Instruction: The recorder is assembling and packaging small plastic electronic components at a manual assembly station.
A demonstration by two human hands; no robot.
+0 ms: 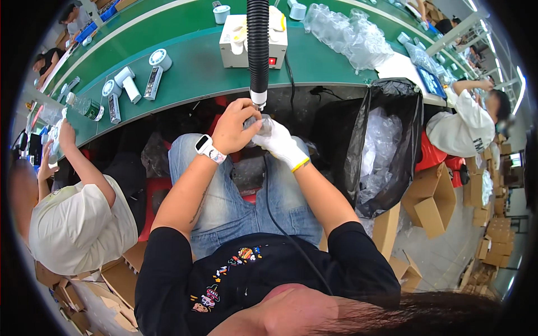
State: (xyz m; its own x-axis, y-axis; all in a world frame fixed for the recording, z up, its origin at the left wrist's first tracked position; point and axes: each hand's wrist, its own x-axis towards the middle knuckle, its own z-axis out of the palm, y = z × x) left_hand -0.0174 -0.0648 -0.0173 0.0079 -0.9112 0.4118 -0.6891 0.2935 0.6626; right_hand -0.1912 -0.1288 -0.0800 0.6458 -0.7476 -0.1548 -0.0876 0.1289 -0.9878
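Bottle point(85, 106) of clear plastic is far left of the ribbed black hose point(258, 45), by the near edge of the green surface point(193, 70); a co-worker point(84, 224) sits below it. Nearer the hose, on its left, are pale-blue and grey devices point(158, 59), then a stretch of plain green. The beige box point(234, 51) is behind the hose, which hangs across its front. Under the hose's tip, off the surface's edge and above the lap, the bare left hand point(236, 127) and gloved right hand point(282, 144) grasp a small greyish piece point(265, 126), mostly hidden by fingers; whether it touches the tip, I cannot tell. A thin cable point(280, 227) runs below the hands, across the lap. Right of the hose, a black cord point(291, 78) reaches the edge, clear packaging point(350, 36) heaps up on the surface, and a tall black bag point(413, 140) bounds the legroom. Cardboard boxes point(428, 201) lie farther right.
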